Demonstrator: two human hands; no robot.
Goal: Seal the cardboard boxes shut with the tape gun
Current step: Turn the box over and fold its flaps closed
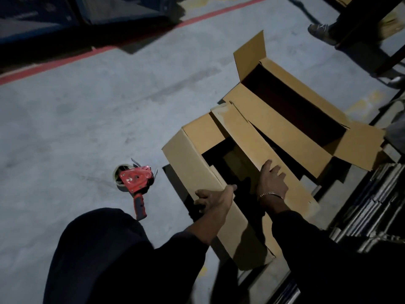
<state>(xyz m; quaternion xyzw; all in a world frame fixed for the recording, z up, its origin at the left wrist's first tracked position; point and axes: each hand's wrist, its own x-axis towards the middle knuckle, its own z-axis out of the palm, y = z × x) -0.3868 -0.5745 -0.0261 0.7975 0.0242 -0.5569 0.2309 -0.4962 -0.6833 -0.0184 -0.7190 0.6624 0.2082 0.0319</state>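
The work area is a grey concrete floor (pixel 92 119) crossed by a red painted line (pixel 87 54) near the top of the view. Dark blue stacked material (pixel 72 12) lies beyond that line. At upper right, another person's shoe (pixel 320 31) stands beside a dark wooden frame (pixel 372 34). Along the right edge, a rack of metallic bars (pixel 372 207) borders the boxes closely.

Two cardboard boxes rest on the floor, long sides touching. The far box (pixel 291 99) is open, all flaps raised or spread outward, its interior dark. The near box (pixel 197 163) is also unsealed: its two long flaps are partly folded inward, leaving a dark gap between them.

The tape gun (pixel 137 183) lies on its side on the floor, just left of the near box and apart from both hands. Its red frame and red-and-black handle point toward the person; the tape roll sits at the far end.

The left hand (pixel 213 197) grips the near box's left long flap, fingers (pixel 231 188) curled over the inner edge, thumb on the outer face. The right hand (pixel 272 179), bracelet at the wrist, rests on the right long flap with fingers straight and spread, pressing the panel flat. Neither hand touches the tape gun. The person's dark-clothed knee (pixel 98 249) fills the lower left, near the tape gun handle.
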